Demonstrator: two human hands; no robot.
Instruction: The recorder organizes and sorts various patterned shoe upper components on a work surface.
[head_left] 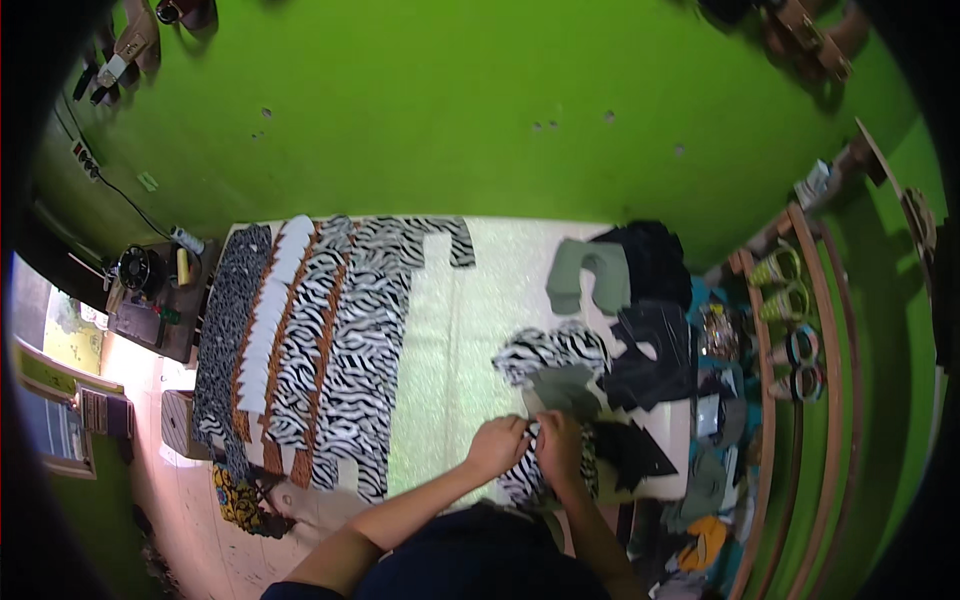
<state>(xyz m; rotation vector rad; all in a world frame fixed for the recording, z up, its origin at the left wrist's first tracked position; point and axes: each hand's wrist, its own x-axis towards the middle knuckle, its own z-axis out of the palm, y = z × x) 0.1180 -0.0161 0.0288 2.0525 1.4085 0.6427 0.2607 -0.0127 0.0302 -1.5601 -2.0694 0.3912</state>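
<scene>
My left hand [497, 446] and my right hand [560, 450] are close together at the table's near edge. Fingers of both are pinched on a black-and-white zebra-print fabric piece [516, 484], partly hidden under them. Just beyond my fingers lies a grey-green fabric piece [563, 388], and past it a bunch of zebra-print pieces [550, 350]. To the right of my right hand are black cut pieces [632, 455]. Farther back, a green U-shaped piece [566, 275] rests beside a dark pile [655, 262].
Overlapping rows of zebra-print [360, 375], white [262, 345] and dark speckled pieces [228, 320] cover the left of the pale table [450, 330]. A wooden rack [800, 400] with sandals [785, 300] stands right, near piled scraps [705, 480]. A small side table [180, 310] is far left.
</scene>
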